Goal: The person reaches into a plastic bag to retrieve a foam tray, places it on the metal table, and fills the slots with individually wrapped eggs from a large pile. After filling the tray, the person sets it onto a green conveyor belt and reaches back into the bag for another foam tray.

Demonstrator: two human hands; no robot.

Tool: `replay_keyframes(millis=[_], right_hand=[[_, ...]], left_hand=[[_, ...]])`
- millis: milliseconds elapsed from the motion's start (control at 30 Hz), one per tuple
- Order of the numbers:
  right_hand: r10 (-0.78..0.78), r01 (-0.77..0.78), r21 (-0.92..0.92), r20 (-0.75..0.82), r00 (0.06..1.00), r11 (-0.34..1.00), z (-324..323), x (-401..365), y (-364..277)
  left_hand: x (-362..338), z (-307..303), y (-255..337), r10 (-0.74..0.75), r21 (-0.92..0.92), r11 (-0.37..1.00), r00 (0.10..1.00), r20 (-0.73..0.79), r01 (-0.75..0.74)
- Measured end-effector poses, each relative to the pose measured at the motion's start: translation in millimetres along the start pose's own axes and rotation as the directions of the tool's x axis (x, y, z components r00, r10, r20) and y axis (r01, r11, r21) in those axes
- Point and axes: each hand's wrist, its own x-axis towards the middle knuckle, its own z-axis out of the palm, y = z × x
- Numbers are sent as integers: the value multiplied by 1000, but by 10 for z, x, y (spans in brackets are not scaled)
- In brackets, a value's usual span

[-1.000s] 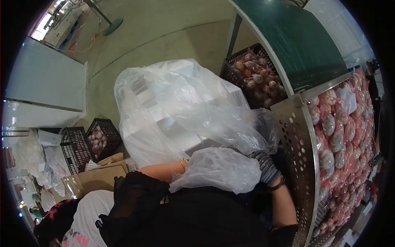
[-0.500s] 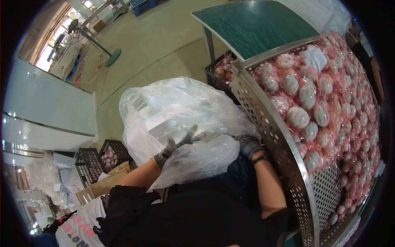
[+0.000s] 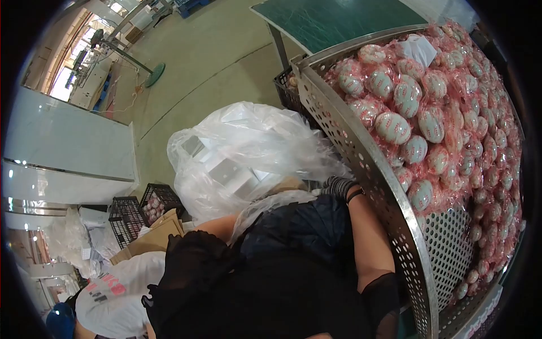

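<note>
A large clear plastic bag stands in front of me, with several white boxes inside. My right hand, in a grey striped glove, is closed on the bag's gathered rim at the right, beside the perforated metal bin. My left forearm reaches toward the near edge of the bag. Plastic and dark clothing hide the left hand, so its fingers cannot be seen.
The perforated metal bin at my right holds many wrapped egg-shaped items. Behind it is a green-topped table. Black crates and flattened cardboard lie left, near a person in a white shirt.
My left hand, earlier spread over the bag, has dropped out of sight. The bag's near plastic has drawn down and in. My view has shifted slightly; the right hand stays at the rim.
</note>
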Motion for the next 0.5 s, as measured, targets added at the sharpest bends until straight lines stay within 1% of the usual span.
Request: replay_keyframes(millis=[33, 67, 233, 400, 467, 500], right_hand=[[78, -74, -75, 45, 996, 994, -36, 22, -8], [92, -89, -85, 33, 995, 992, -39, 57, 15], [91, -92, -65, -27, 996, 994, -105, 352, 130], [112, -114, -50, -31, 993, 992, -140, 653, 204], [129, -130, -35, -26, 991, 991, -193, 757, 262], [137, -137, -26, -18, 990, 990, -198, 814, 280]], left_hand=[[-37, 97, -136, -44, 18, 999, 998, 36, 44], [-101, 157, -251, -83, 28, 996, 995, 63, 81], [-303, 381, -523, -141, -9, 990, 982, 125, 144], [-541, 288, -795, -138, -89, 984, 980, 145, 152], [-607, 132, -967, -109, -139, 982, 983, 146, 129], [-597, 22, -1058, -64, -170, 982, 990, 127, 86]])
